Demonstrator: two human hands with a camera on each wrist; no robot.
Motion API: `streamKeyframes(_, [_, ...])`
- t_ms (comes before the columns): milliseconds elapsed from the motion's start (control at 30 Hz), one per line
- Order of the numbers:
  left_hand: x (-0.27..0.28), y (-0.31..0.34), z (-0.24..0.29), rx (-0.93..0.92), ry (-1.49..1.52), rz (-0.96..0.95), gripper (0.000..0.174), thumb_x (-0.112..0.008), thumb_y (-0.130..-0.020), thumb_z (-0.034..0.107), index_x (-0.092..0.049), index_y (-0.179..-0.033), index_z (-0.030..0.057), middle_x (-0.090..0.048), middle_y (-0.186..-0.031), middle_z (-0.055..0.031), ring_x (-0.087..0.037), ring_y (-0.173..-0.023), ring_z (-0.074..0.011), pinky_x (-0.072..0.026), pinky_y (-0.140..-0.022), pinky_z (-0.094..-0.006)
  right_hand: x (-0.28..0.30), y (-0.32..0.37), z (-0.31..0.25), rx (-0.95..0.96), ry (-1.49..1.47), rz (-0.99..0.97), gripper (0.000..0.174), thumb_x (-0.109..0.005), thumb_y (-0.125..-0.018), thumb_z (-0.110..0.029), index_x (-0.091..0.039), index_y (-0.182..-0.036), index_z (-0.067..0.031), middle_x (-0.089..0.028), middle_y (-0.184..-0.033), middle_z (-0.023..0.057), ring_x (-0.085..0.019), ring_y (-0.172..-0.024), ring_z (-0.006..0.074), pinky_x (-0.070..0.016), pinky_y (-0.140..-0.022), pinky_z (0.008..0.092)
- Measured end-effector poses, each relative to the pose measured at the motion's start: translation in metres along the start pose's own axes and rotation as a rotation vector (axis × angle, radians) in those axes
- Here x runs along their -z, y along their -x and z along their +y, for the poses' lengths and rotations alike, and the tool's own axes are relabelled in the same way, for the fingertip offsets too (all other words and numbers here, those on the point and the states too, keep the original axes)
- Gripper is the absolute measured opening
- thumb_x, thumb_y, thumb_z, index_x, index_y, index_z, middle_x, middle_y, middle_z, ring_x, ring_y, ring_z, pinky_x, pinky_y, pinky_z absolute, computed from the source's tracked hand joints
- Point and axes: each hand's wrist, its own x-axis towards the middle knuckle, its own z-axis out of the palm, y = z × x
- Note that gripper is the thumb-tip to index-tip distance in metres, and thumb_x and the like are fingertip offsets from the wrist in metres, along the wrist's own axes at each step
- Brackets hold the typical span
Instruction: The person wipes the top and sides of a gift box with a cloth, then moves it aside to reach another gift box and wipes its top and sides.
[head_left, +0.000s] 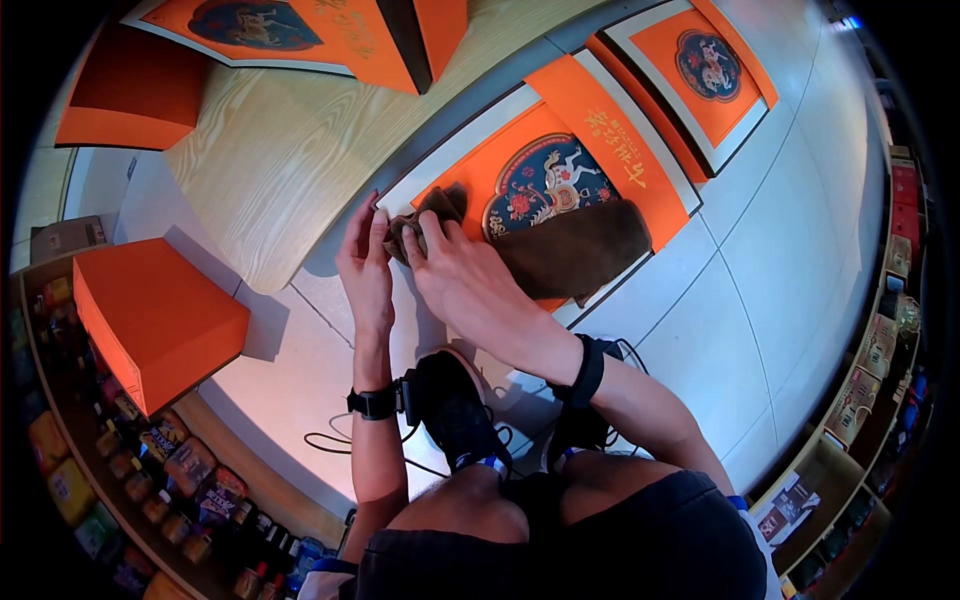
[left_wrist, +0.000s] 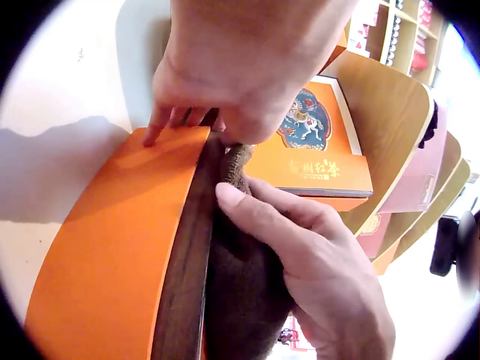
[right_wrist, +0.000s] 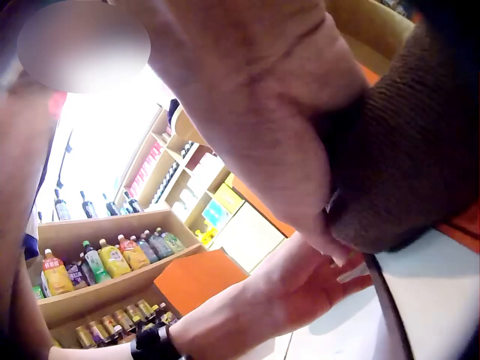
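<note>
A gift box, orange and white with a dark blue horse emblem, lies flat on the tiled floor below me. Across its lid spreads a brown cloth, bunched up at the near left corner. My right hand pinches the bunched part between thumb and fingers; its thumb lies on the cloth in the left wrist view. At that same corner, my left hand has its fingers extended along the orange side wall of the box. The cloth hides part of the emblem.
A second, similar box lies beyond the first. More orange boxes stand on the wooden platform at the upper left. An orange carton is at the left, by shelves of packaged goods. Other shelves line the right.
</note>
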Motion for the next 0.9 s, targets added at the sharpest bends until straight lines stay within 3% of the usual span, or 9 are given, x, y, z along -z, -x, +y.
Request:
streamKeyframes(67, [0.000,0.000,0.002,0.020,-0.031,0.002,0.041,-0.062,-0.108,0.017,-0.060,-0.145,0.0001,-0.068,-0.129,-0.0048,-0.059,-0.110,-0.0109,-0.0468,-0.095,-0.0262,0.005,0.001,-0.001,-0.010,0.007,-0.116,0.048,-0.066,-0.083,-0.003,-0.060,-0.126,0.0156,-0.058,-0.111,0.0213,-0.067,-0.094,0.0316,-0.0592,-0.072,0.0372])
streamKeyframes(300, [0.000,0.001,0.001,-0.002,-0.012,-0.015,0.041,-0.062,-0.108,0.019,-0.061,-0.144,0.0005,-0.068,-0.123,-0.0034,-0.059,-0.102,-0.0092,-0.0489,-0.086,-0.0252,0.006,0.008,0.010,-0.009,-0.067,-0.139,0.041,-0.064,-0.086,-0.005,-0.064,-0.124,0.0105,-0.058,-0.112,0.0225,-0.069,-0.098,0.0334,-0.0597,-0.076,0.0384])
streamKeyframes(367, [0.000,0.002,0.000,-0.007,-0.025,-0.013,0.041,-0.061,-0.108,0.021,-0.061,-0.144,0.0010,-0.068,-0.126,-0.0048,-0.061,-0.105,-0.0112,-0.0502,-0.087,-0.0264,0.010,0.010,0.014,-0.009,-0.156,-0.057,0.041,-0.063,-0.088,-0.005,-0.066,-0.127,0.0046,-0.058,-0.113,0.0192,-0.069,-0.097,0.0331,-0.0596,-0.075,0.0382])
streamKeyframes(500, [0.002,0.003,-0.004,0.009,0.044,-0.048,0.043,-0.060,-0.109,0.023,-0.059,-0.146,0.0014,-0.067,-0.132,-0.0064,-0.063,-0.113,-0.0145,-0.0521,-0.093,-0.0293,0.027,0.005,0.013,-0.083,-0.292,0.087,0.043,-0.063,-0.084,-0.005,-0.067,-0.126,0.0053,-0.060,-0.113,0.0185,-0.063,-0.107,0.0349,-0.0576,-0.077,0.0402])
streamKeyframes(567, [0.002,0.003,-0.006,0.052,0.028,-0.033,0.045,-0.058,-0.110,0.024,-0.056,-0.149,0.0016,-0.066,-0.136,-0.0079,-0.063,-0.120,-0.0169,-0.0526,-0.101,-0.0338,0.031,0.000,0.017,-0.030,-0.156,0.254,0.048,-0.064,-0.085,-0.006,-0.066,-0.132,0.0010,-0.062,-0.122,0.0151,-0.056,-0.121,0.0388,-0.0500,-0.097,0.0472])
streamKeyframes(600, [0.002,0.004,-0.006,0.052,0.028,-0.035,0.045,-0.058,-0.110,0.024,-0.056,-0.149,0.0016,-0.066,-0.136,-0.0079,-0.063,-0.120,-0.0169,-0.0526,-0.101,-0.0338,0.031,-0.002,0.018,-0.021,-0.077,0.267,0.052,-0.064,-0.086,-0.008,-0.064,-0.137,-0.0007,-0.063,-0.134,0.0130,-0.049,-0.135,0.0396,-0.0386,-0.109,0.0520])
streamKeyframes(767, [0.006,0.004,-0.010,0.021,0.071,-0.061,0.039,-0.052,-0.109,0.014,-0.057,-0.146,0.0027,-0.064,-0.138,-0.0093,-0.062,-0.124,-0.0195,-0.0503,-0.106,-0.0382,0.006,-0.012,0.023,0.119,-0.060,0.189,0.049,-0.060,-0.091,-0.009,-0.062,-0.139,0.0022,-0.061,-0.144,0.0179,-0.045,-0.147,0.0357,-0.0340,-0.119,0.0542])
streamKeyframes(800, [0.007,0.003,-0.010,0.004,0.029,-0.069,0.045,-0.050,-0.104,0.007,-0.055,-0.149,0.0006,-0.063,-0.141,-0.0114,-0.061,-0.127,-0.0207,-0.0472,-0.110,-0.0361,-0.002,-0.013,0.023,0.161,-0.052,0.168,0.048,-0.059,-0.093,-0.010,-0.061,-0.139,0.0037,-0.060,-0.145,0.0185,-0.045,-0.147,0.0364,-0.0324,-0.122,0.0535])
streamKeyframes(900, [0.014,-0.003,-0.012,-0.048,-0.044,-0.120,0.050,-0.050,-0.101,0.004,-0.053,-0.150,-0.0008,-0.061,-0.145,-0.0131,-0.060,-0.130,-0.0217,-0.0449,-0.113,-0.0348,-0.020,-0.010,0.022,0.221,-0.007,0.121,0.048,-0.058,-0.094,-0.010,-0.060,-0.139,0.0065,-0.057,-0.149,0.0196,-0.045,-0.147,0.0371,-0.0298,-0.127,0.0504])
